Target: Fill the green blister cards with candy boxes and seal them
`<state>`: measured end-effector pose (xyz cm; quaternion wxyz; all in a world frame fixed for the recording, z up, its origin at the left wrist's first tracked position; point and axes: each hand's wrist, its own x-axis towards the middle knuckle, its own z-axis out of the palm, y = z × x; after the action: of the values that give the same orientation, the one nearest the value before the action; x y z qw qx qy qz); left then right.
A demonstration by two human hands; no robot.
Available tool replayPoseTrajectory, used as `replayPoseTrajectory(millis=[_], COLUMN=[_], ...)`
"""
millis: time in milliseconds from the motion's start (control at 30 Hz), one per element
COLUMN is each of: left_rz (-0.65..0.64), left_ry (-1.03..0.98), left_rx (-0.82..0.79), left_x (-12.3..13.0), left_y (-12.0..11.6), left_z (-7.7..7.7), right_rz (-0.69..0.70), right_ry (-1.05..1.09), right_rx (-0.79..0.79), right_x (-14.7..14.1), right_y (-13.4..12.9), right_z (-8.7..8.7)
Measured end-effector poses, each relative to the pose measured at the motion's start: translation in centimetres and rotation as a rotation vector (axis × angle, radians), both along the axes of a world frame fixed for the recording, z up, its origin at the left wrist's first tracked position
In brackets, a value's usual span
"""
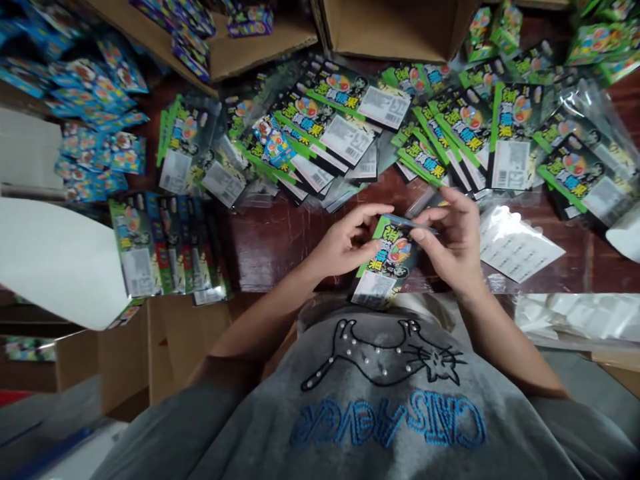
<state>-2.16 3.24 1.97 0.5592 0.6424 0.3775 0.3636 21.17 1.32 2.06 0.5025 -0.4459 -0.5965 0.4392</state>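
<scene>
Near the table's front edge, a flat black-and-green printed packet (387,257) with a white label at its lower end is held tilted in both hands. My left hand (343,241) is closed on its left edge, thumb on the front. My right hand (450,243) pinches its upper right corner between thumb and fingers. The packet's back is hidden. Just beyond the hands lie many similar packets in loose overlapping piles (305,127), with a small blue sachet (275,141) on one pile. Right of my right hand rests a white sheet of small printed labels (520,243).
A row of packets (140,243) stands at the left beside a curved white sheet (55,260). Behind it are heaped blue sachets (100,160). Cardboard boxes (395,30) line the back, with green small boxes (597,43) at far right. An open carton (170,353) sits below the table edge.
</scene>
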Motion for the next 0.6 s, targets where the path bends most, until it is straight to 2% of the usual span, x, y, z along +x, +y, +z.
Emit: replayPoseTrajectory(millis=[133,233,367,500,600], left_rz=[0.099,0.11,0.027,-0.02,-0.02], left_ry=[0.083,0.123,0.056,0.002,0.012], left_rx=[0.0,-0.011,0.032,0.071,0.154], left_x=[0.6,0.8,-0.3,-1.4,-1.4], left_y=[2.8,3.9,3.5,2.5,2.3], left_z=[1.7,2.4,2.3,1.8,1.7], right_rz=[0.011,-0.004,0.057,0.144,0.114], right_ry=[-0.021,-0.019,-0.059,-0.22,-0.198], right_rx=[-0.155,-0.18,-0.143,-0.05,-0.094], right_x=[-0.3,-0.5,0.2,1.0,1.0], right_y=[1.5,2.2,1.3,-0.3,-0.1], right_z=[1.2,1.3,1.7,3.0,3.8])
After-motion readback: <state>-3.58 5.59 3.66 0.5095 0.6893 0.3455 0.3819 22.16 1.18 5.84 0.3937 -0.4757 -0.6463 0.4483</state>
